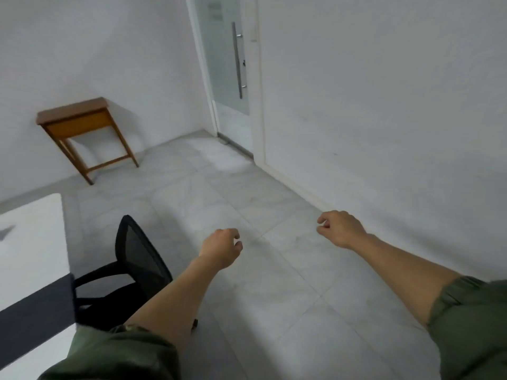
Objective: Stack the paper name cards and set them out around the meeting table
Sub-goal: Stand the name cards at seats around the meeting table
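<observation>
White walls and pale floor tiles (pixel 247 297) fill the scene as you stand beside a black mesh chair (pixel 140 259), turned mostly away from the meeting tabletop (pixel 30 242). Only the tabletop's white corner and dark edge band show, just left of the chair.

Your left hand (pixel 220 248) hangs in the air just right of the chair's backrest. Your right hand (pixel 340 229) is farther right of the chair, over bare floor. Both hands have loosely curled fingers and hold nothing, and the rolled green sleeves (pixel 123 352) leave the forearms bare.

No name cards are in view, neither in your hands nor on the strip of tabletop that shows. A small dark wedge (pixel 6 232) lies on the tabletop well left of the chair, too cut off to identify.

Well beyond the chair a small wooden side table (pixel 75 113) stands against the wall. Farther beyond and to the chair's right is a frosted glass door (pixel 222 64) with a long steel handle.

The chair is tucked toward the tabletop, probably marking a seat that takes a card. With your arms out and nothing in them, you look to be between placements or walking round the table. Which of the two cannot be told. The next step likely calls for turning back to the tabletop, where the cards should be.
</observation>
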A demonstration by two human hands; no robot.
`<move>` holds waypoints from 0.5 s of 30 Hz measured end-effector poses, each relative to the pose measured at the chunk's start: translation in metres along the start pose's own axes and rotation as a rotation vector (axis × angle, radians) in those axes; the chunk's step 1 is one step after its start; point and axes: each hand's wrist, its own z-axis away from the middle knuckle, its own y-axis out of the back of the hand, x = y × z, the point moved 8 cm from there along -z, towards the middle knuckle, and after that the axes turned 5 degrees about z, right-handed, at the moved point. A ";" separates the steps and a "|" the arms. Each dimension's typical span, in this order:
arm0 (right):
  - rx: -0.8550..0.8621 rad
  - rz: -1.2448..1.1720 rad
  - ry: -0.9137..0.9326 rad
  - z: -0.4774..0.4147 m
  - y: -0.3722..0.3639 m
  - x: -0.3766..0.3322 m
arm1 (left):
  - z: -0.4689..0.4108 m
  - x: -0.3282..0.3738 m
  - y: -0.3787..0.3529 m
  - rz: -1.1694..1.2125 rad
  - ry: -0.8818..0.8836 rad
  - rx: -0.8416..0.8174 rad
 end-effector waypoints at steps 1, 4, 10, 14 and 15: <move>-0.007 0.004 0.029 -0.033 0.005 -0.013 | -0.019 -0.008 0.009 0.016 0.035 0.012; -0.058 0.016 0.124 -0.100 0.005 -0.056 | -0.055 -0.037 0.028 0.027 0.116 0.024; -0.162 0.041 0.316 -0.229 -0.028 -0.165 | -0.133 -0.127 0.060 0.060 0.304 0.056; -0.192 0.044 0.395 -0.312 -0.050 -0.233 | -0.201 -0.190 0.081 0.070 0.379 0.072; -0.199 0.049 0.404 -0.338 -0.052 -0.252 | -0.225 -0.206 0.093 0.069 0.394 0.073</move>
